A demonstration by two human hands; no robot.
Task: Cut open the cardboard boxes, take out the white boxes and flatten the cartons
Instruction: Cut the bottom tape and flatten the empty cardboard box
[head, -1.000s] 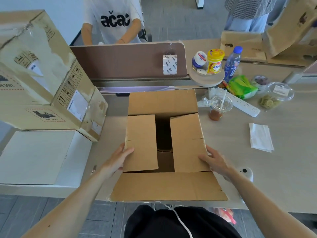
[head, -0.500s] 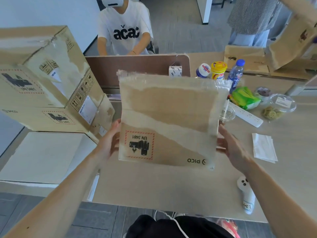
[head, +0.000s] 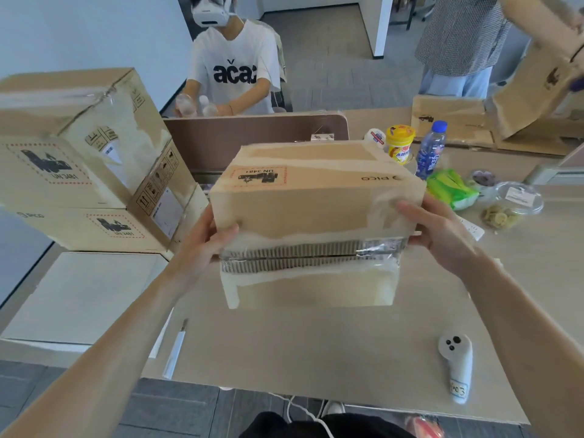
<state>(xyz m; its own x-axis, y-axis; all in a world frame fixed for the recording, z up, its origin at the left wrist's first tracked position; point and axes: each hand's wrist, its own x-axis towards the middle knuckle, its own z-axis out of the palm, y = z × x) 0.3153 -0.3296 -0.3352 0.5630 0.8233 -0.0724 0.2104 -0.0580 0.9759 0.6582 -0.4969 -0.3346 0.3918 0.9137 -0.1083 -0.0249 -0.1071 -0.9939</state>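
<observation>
Carton (head: 313, 216) of brown cardboard is held up over the counter (head: 316, 349) between both hands, its printed marks upside down and a taped seam of two corrugated flap edges facing the camera. The left hand (head: 205, 248) grips the carton's left end, thumb laid across the front face and the fingers hidden behind it. The right hand (head: 439, 229) pinches the right end, fingers lying on the front face and thumb under the edge. On the counter below lie a utility knife (head: 175, 352) near the left and a white controller (head: 456, 365) at the right, well apart. Two stacked cardboard boxes (head: 72, 159) stand at the left with a white box (head: 79, 295) in front of them. Behind the carton stand a yellow tub (head: 400, 143) and a water bottle (head: 431, 150), just beside each other.
</observation>
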